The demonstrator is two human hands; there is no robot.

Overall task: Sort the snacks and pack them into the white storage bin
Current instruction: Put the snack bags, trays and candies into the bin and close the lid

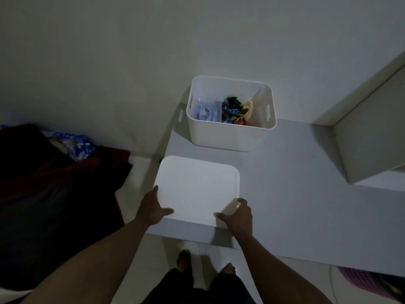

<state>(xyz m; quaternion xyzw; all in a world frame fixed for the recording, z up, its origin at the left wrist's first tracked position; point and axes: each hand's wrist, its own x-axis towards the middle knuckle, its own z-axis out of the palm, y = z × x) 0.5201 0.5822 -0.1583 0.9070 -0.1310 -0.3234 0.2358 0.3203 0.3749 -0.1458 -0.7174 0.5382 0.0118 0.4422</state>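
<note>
The white storage bin (230,137) stands uncovered at the far end of the grey table (295,194), against the wall. Inside it lie several snack packets (232,113), pale blue ones on the left and dark ones on the right. Its flat white lid (197,185) lies on the table's near left corner. My left hand (151,210) holds the lid's near left corner, thumb on top. My right hand (237,217) holds the near right corner, thumb on top and fingers curled round the edge.
A white shelf unit (370,137) juts over the table at the right. Dark red and black fabric (54,194) with a blue patterned item (74,143) is piled left of the table. A pink mat (368,284) lies on the floor lower right. My feet stand below the table edge.
</note>
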